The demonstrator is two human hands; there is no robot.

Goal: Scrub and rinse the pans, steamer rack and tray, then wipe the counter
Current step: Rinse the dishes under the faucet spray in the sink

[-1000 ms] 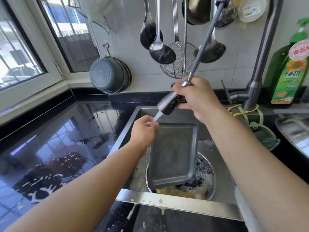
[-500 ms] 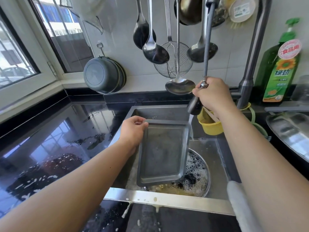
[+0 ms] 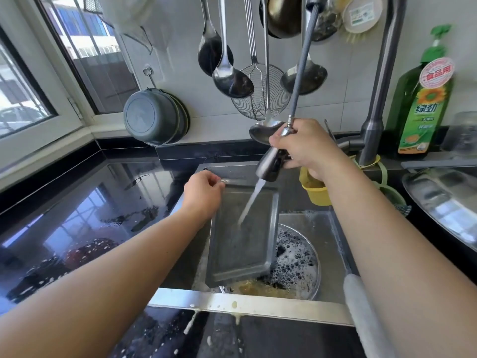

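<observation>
While the left hand (image 3: 204, 193) grips the tilted tray (image 3: 241, 233) at its eleven o'clock corner, right hand (image 3: 309, 148) fingers wrap the sprayer head (image 3: 271, 165), water striking the tray

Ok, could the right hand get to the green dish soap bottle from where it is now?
Probably yes, but not yet: the right hand grips the sprayer head, and the faucet post stands between it and the dish soap bottle.

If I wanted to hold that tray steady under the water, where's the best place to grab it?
Probably the raised top rim, near the left corner, coming from the left, as the left hand does. The tray stands tilted in the sink, so its upper edge is free while the stream hits its face.
</observation>
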